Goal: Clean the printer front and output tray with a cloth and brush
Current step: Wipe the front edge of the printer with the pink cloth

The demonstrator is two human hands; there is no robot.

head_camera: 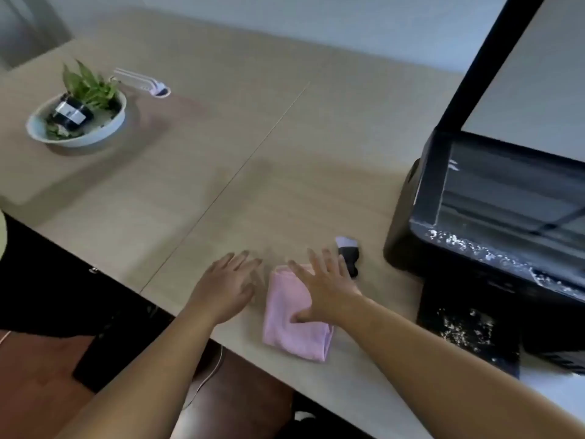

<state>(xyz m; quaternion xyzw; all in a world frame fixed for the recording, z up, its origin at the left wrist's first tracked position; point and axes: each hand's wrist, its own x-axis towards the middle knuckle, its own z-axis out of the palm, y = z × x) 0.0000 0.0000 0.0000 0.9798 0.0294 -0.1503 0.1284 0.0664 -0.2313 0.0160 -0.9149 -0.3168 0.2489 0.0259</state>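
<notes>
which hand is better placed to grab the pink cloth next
Right. The right hand is spread open over the pink cloth, thumb on it, and it is on the printer side. The left hand is open over the bare table, left of the cloth.
</notes>
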